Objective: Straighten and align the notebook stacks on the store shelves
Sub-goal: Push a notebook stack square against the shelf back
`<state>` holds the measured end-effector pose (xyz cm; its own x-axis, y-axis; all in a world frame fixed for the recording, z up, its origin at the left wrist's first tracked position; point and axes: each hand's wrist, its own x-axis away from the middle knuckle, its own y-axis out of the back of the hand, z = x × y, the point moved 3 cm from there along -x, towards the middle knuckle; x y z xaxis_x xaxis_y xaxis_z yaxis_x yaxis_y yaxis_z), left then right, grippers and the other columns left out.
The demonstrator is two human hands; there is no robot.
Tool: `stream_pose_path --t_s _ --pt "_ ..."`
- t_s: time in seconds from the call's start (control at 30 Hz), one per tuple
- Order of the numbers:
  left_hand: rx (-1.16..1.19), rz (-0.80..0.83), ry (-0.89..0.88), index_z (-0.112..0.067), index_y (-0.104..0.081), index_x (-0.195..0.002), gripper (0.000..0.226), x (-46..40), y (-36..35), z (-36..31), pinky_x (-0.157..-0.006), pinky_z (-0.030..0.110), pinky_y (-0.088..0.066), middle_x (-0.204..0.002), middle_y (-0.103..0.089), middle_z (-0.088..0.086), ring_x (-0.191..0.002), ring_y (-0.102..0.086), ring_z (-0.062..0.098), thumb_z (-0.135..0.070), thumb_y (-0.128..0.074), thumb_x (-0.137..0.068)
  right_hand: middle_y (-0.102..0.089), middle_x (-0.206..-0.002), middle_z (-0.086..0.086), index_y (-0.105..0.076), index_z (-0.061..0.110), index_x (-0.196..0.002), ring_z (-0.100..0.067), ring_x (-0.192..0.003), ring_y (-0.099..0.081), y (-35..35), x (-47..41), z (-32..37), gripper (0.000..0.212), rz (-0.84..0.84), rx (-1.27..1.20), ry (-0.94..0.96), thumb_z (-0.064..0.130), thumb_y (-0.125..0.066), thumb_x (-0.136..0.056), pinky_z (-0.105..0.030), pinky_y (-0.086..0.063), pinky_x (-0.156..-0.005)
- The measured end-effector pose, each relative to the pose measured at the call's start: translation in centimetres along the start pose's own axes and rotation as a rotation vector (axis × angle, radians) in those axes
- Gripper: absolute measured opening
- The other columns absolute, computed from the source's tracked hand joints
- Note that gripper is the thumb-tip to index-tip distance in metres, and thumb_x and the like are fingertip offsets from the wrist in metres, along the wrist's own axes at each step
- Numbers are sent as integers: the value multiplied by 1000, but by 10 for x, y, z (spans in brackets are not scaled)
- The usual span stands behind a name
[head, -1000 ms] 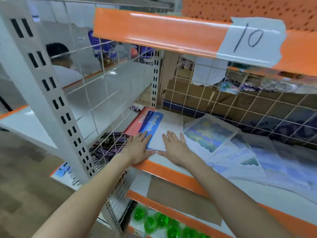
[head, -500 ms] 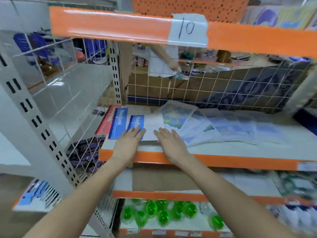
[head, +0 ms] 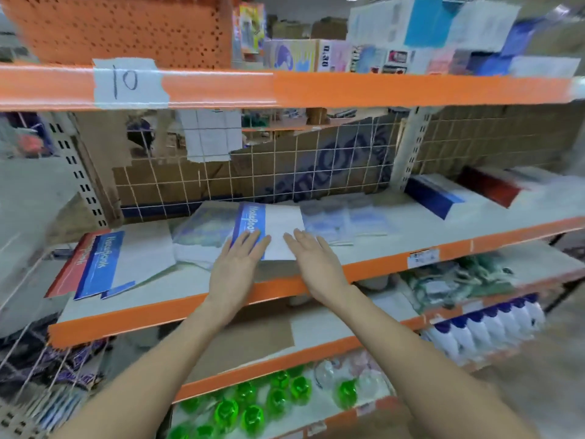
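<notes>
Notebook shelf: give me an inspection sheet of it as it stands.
Surface: grey shelf with orange front edge.
Job's things: blue-and-white notebook lies on fanned patterned notebooks; skewed notebook stack at left; blue stack and red stack at right.
Clutter: paper tag "10".
Grips: left hand and right hand flat, fingers straight on the notebook.
Cables: nothing seen.
Surroundings: wire grid back; green bottles below.

Even, bright indoor light falls from overhead, and I see soft shadow under my shelf's orange edge (head: 221,299). Motion blur smears the right side and the upper boxes (head: 443,33). The wide lens bows the shelf lines and stretches my forearms at the bottom.
</notes>
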<state>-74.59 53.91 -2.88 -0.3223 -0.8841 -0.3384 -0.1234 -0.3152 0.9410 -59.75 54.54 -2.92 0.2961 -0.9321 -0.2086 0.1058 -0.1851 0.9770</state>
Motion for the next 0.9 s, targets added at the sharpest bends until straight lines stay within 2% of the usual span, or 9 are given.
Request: stream_pose_path --t_s 0.17,0.3,0.47,0.67,0.9 --pt "99 -6 -138 -16 -25 -148 64 -35 -12 -114 -113 37 -14 -156 -19 10 -143 -17 24 7 -37 -89 -9 -159 -10 -8 16 -152 -19 -146 -10 10 54 -107 78 -19 0 -108 -7 -44 -86 -35 -5 -116" --pt "66 20 -214 -23 -12 -150 68 -63 -31 -212 -115 34 -11 -158 -8 3 -145 -10 17 -1 -38 -92 -10 -159 -10 -9 16 -152 -18 -146 -11 24 104 -200 72 -21 34 -183 -3 -41 -89 -35 -5 -115" --pt "83 19 -286 -24 -8 -150 59 -99 -41 -315 -116 33 -7 -159 -3 2 -145 -6 17 -8 -30 -98 -11 -159 -9 -10 16 -152 -18 -146 -11 44 151 -296 69 -45 41 -258 1 -40 -92 -32 -1 -115" --pt "67 21 -302 -25 -7 -150 61 -142 -57 -381 -116 34 0 -159 -2 -1 -146 -3 16 -6 -31 -98 -8 -160 -7 -8 19 -152 -16 -146 -8 45 161 -371 74 -77 13 -330 3 -47 -91 -33 -2 -117" --pt "68 -7 -295 -27 -10 -150 63 -217 -91 -419 -116 36 -4 -159 -5 -4 -145 -4 14 -6 -33 -95 -10 -159 -7 -11 19 -152 -17 -146 -9 31 122 -451 67 -123 -39 -356 -4 -33 -93 -33 -2 -116"
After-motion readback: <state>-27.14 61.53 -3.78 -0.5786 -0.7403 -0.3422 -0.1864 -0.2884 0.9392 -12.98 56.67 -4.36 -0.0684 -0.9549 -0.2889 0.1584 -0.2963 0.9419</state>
